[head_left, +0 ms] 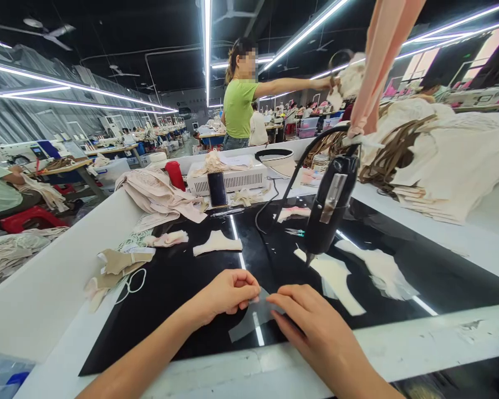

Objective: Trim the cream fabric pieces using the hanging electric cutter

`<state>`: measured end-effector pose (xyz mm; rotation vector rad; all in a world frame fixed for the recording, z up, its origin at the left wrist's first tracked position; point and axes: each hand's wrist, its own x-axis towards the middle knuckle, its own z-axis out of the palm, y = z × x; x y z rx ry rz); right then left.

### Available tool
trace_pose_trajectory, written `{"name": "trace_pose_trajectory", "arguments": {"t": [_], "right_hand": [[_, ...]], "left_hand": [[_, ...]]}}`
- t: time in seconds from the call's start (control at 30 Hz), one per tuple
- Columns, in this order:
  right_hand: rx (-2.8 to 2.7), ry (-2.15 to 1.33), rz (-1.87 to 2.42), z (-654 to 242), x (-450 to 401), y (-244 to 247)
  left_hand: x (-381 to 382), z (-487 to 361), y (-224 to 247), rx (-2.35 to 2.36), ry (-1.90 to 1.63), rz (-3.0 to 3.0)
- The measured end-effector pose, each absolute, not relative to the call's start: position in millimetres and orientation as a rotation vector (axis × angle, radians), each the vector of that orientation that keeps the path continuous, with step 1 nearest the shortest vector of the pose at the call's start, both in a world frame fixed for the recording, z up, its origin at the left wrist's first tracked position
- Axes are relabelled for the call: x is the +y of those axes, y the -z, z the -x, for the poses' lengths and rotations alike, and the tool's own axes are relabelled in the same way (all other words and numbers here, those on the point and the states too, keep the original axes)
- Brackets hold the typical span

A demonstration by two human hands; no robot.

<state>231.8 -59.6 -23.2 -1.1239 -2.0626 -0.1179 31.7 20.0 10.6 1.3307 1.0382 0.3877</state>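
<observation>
My left hand (233, 292) is closed in a pinch on the upper edge of a thin, see-through fabric piece (251, 324) with a curved outline. Close by on the right, my right hand (311, 321) has its fingers stretched out, their tips at the piece's right side and the thumb apart. Part of the piece is hidden behind these fingers. Beneath it lies a glossy black board (183, 310). Beyond my right hand a black hand-held tool (330, 205) hangs nose down, and cream cut pieces (336, 280) lie below and beside it.
A cream piece (217, 243) and small teal-handled scissors (295, 232) lie farther back. A phone (217, 189) leans against a white box (233, 177). Fabric piles (162, 194) stand left and right (449, 160). Across the table, a person in a green shirt (239, 108) stretches an arm out.
</observation>
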Motion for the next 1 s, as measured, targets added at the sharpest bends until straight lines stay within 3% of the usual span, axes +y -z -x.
{"name": "trace_pose_trajectory", "arguments": {"t": [0.83,1.0], "right_hand": [[-2.287,0.512,0.954,-219.9,-46.1,32.1],[-2.25,0.36,1.003,-227.8,-56.1,31.1]], "left_hand": [[24.4,-32.8,8.5,1.035,-0.4,-1.429],[24.9,-33.3,10.7,1.031,-0.421,-1.417]]}}
